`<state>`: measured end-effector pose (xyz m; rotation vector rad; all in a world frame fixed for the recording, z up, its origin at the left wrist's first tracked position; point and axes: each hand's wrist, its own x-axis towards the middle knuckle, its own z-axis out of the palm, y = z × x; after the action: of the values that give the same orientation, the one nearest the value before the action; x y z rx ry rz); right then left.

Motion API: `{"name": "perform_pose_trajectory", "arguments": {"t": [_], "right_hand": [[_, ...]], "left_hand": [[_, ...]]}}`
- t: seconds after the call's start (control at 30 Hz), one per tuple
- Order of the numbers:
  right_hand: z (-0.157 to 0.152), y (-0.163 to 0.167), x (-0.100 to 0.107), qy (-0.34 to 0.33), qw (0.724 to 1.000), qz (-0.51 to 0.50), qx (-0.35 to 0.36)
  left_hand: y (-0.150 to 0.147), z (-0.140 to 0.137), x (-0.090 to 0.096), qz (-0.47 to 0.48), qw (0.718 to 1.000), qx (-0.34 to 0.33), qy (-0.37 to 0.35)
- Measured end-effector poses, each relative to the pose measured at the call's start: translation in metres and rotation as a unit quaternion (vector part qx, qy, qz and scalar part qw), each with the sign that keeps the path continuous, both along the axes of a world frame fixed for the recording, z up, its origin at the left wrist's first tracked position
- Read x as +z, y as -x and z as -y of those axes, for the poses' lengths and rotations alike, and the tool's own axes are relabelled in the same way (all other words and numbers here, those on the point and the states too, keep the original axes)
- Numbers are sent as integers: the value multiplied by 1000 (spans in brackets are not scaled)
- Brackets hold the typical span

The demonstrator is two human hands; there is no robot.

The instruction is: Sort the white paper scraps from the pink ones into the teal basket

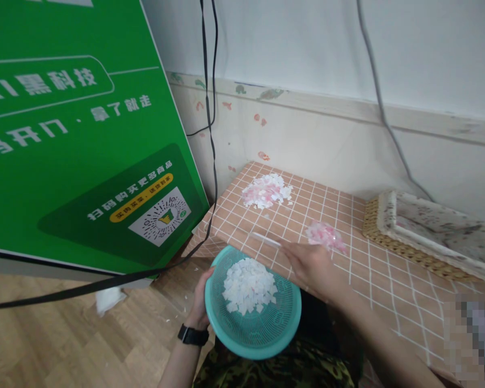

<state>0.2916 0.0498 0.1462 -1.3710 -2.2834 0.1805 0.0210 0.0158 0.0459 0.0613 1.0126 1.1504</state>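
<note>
My left hand [201,302], with a black band on the wrist, grips the left rim of a turquoise plastic colander [262,342]. A heap of small white flat pieces [249,285], like cut paper, lies inside it. The colander is held just below the table's front edge. My right hand [311,267] is closed around one end of a thin white strip [265,238], which lies low over the tabletop near that edge. Farther back is a pile of white and pink pieces [267,190]. Just beyond my right hand sits a smaller pink pile [325,236].
A brown checked cloth [388,302] covers the table. On its right stands a lined wicker basket [424,231]. A green printed panel [84,134] rises at left, with a black cable [213,161] hanging before it. White scraps lie on the wooden floor [44,334].
</note>
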Motion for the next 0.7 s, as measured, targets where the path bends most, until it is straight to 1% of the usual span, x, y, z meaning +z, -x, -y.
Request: {"name": "perform_pose_trajectory", "arguments": {"t": [0.07,0.13,0.23,0.3,0.4,0.5,0.7], "right_hand": [[-27,-18,5,-15,998,-19,-55],[-57,-33,8,-11,997,-26,-75],[-93,-44,4,13,998,-27,-48],[-108,-43,-1,19,999,-21,-26],[-116,-40,-7,28,999,-22,12],[-114,-47,-7,61,997,-26,33],[-103,-91,1,160,984,-42,69]], "left_hand": [[0,0,0,2,1000,-3,-8],[0,1,0,1,1000,-6,-8],[0,1,1,0,1000,-10,-8],[-1,1,2,-3,1000,-6,-10],[-1,2,4,-5,1000,-2,-9],[-1,2,4,-7,1000,-3,-4],[0,2,-2,4,1000,-5,-7]]}}
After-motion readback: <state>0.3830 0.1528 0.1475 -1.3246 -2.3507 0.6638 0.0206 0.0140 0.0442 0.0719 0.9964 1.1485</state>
